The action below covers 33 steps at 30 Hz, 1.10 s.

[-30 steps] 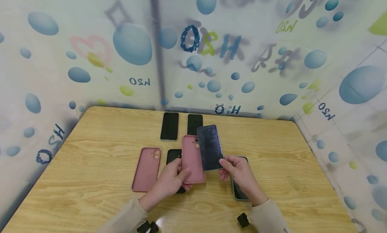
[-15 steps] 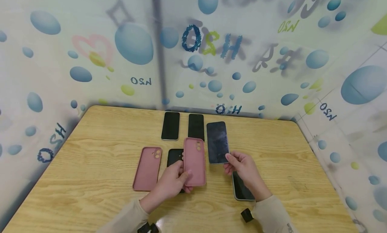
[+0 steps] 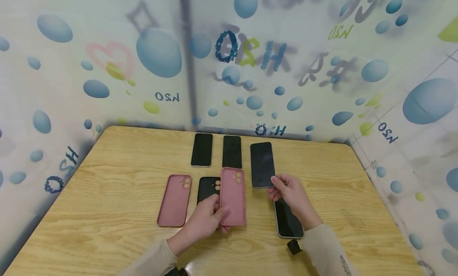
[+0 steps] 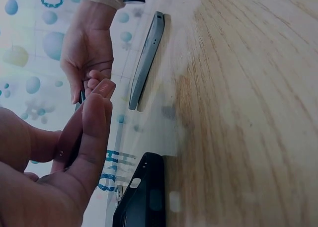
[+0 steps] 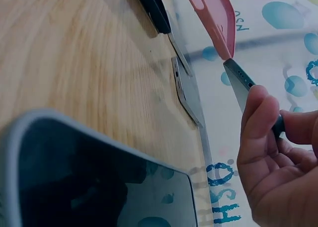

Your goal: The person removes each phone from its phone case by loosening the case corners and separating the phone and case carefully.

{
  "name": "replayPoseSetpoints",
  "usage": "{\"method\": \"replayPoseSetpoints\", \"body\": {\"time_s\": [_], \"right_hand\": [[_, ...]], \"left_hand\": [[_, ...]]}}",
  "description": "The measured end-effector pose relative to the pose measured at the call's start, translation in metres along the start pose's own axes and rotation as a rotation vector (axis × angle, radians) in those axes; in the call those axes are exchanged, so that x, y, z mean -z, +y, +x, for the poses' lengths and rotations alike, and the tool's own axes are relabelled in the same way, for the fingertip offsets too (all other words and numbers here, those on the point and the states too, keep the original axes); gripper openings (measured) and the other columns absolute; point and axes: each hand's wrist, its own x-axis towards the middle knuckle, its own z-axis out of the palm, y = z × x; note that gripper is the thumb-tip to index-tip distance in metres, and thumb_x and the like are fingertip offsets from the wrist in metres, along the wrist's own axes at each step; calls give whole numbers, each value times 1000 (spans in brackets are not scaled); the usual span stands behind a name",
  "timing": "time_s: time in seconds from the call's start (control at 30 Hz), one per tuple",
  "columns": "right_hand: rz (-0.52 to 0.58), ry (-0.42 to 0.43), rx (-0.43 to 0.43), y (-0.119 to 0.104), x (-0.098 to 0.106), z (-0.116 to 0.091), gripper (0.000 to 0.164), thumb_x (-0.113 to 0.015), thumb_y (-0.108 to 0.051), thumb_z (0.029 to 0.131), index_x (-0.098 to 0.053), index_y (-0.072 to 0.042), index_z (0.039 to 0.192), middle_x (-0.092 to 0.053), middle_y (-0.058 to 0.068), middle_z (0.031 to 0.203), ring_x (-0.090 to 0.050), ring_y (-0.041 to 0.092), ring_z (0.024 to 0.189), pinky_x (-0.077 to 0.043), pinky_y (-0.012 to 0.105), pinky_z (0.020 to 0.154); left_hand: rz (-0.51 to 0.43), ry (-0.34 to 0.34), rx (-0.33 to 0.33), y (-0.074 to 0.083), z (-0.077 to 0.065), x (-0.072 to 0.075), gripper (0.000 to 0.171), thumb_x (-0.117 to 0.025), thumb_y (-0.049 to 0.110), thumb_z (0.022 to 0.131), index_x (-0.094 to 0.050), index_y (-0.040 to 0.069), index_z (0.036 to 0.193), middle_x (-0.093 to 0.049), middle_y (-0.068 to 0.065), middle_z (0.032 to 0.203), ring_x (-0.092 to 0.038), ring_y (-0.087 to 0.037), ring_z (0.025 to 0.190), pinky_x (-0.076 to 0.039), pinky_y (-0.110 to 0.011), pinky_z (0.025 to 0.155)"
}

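Note:
My left hand (image 3: 204, 217) holds a pink phone case (image 3: 232, 194) by its lower left side, thumb on the inner face and fingers behind. The case is raised over the table, its inside facing up and camera cutouts at the top. It partly covers a black phone case (image 3: 206, 187) lying below. To the right, my right hand (image 3: 292, 195) pinches a dark-screened smartphone (image 3: 262, 164) at its lower right corner. In the right wrist view, that smartphone's port edge (image 5: 240, 75) shows above the fingers. Pink case and held smartphone are apart in the head view.
Another pink case (image 3: 174, 200) lies at the left of the wooden table (image 3: 107, 196). Two smartphones, one left (image 3: 202, 149) and one right (image 3: 232, 151), lie near the back edge. A further smartphone (image 3: 287, 219) lies under my right forearm. A patterned curtain (image 3: 229, 93) stands behind.
The smartphone in my right hand has moved right and away from the pink case, which it overlapped earlier. My left hand has brought the case slightly down and right.

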Motion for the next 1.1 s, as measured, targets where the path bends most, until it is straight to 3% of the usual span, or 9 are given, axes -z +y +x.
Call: {"method": "replayPoseSetpoints", "body": {"time_s": [0.23,0.6,1.1], "right_hand": [[-25,7,-19,5,3,10,29,-52,-11,109,-60,16,111,-71,12,79,-66,12,63,-57,25,59],[-59,33,-64,9,2,27,30,-50,-11,110,-61,17,113,-72,17,81,-66,13,63,-58,25,59],[-157,52,-125,9,4,51,30,-51,-13,110,-64,14,112,-75,16,82,-69,15,63,-61,28,62]], "left_hand": [[-12,-8,11,0,0,-1,12,-55,5,106,-54,-7,109,-70,-10,71,-71,-22,58,-60,-41,56],[15,-28,-2,-1,0,-4,11,-54,5,106,-54,-7,108,-72,-10,70,-72,-22,58,-59,-36,57],[-10,-50,-7,-2,1,-7,14,-55,7,106,-54,-7,108,-72,-12,70,-72,-24,58,-60,-36,57]]}}
